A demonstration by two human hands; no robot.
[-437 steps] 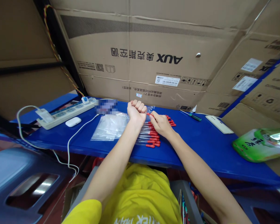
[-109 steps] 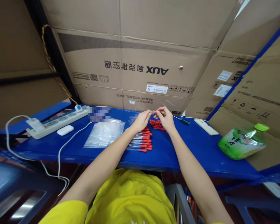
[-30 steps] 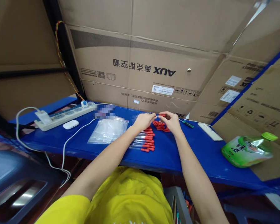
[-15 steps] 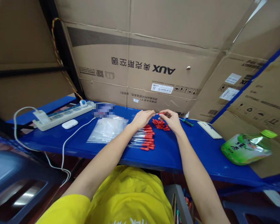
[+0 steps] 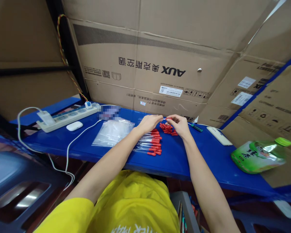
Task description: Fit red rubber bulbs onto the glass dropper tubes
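Note:
My left hand (image 5: 150, 123) is closed over the end of a thin clear dropper tube, most of it hidden under the fingers. My right hand (image 5: 181, 125) pinches a red rubber bulb (image 5: 169, 118) at the tube's end; whether the bulb sits over the tube is too small to tell. Just below the hands lies a small pile of loose red bulbs (image 5: 167, 129). Several droppers with red bulbs (image 5: 156, 141) are lined up side by side beneath my left wrist, their clear tubes pointing left and partly covered by the forearm.
Clear plastic bags (image 5: 113, 133) lie left of the droppers. Further left are a power strip (image 5: 70, 118), a white earphone case (image 5: 74, 126) and a white cable. To the right are a green-handled screwdriver (image 5: 196, 128), a phone (image 5: 219, 135) and a green-labelled bottle (image 5: 257, 157). Cardboard stands behind.
The whole view has shifted slightly. Both hands stay close together at the same spot, with the tube and the red bulb still between them.

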